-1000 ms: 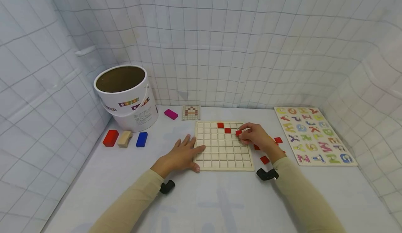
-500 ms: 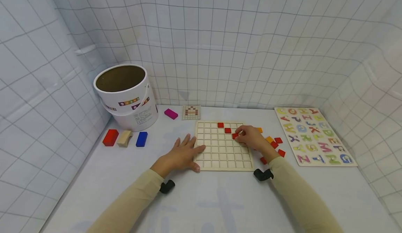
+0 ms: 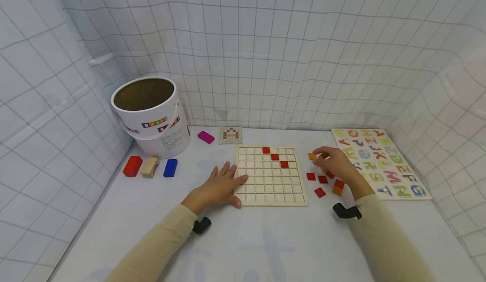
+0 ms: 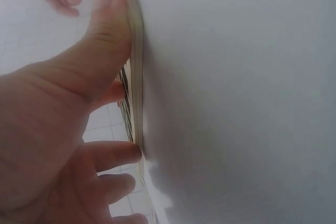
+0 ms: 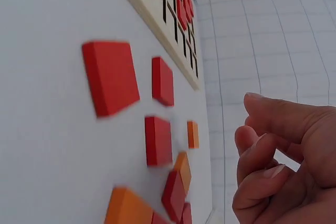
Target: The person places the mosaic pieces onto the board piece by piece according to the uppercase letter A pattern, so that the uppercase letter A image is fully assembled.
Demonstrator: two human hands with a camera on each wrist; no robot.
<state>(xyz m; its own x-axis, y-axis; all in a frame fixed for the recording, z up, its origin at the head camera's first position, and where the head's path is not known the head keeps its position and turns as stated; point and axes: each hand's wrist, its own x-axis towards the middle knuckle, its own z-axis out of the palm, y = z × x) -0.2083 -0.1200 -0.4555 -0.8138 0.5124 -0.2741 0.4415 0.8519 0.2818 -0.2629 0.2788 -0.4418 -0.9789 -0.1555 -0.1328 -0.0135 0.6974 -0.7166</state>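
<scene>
My left hand (image 3: 218, 188) rests with spread fingers on the left side of a wooden grid board (image 3: 269, 179); in the left wrist view the thumb (image 4: 107, 24) presses along its edge. Three red tiles sit in a diagonal line on the board, the lowest red tile (image 3: 284, 164) nearest its right side. My right hand (image 3: 336, 164) hovers above the loose tiles right of the board, its fingers loosely curled. Nothing shows between its fingers in the right wrist view. Beside its fingertips lies an orange tile (image 3: 312, 156); several red tiles (image 5: 158, 141) lie around it.
A small pattern card (image 3: 230, 135) lies behind the board. An alphabet board (image 3: 373, 166) is at the right. At the left stand a white bucket (image 3: 163, 132), a red block (image 3: 132, 166), a wooden arch block (image 3: 149, 167), a blue block (image 3: 170, 168) and a magenta block (image 3: 206, 137).
My right hand set a red tile into the board, let go, and moved right over the loose tiles. My left hand has stayed on the board.
</scene>
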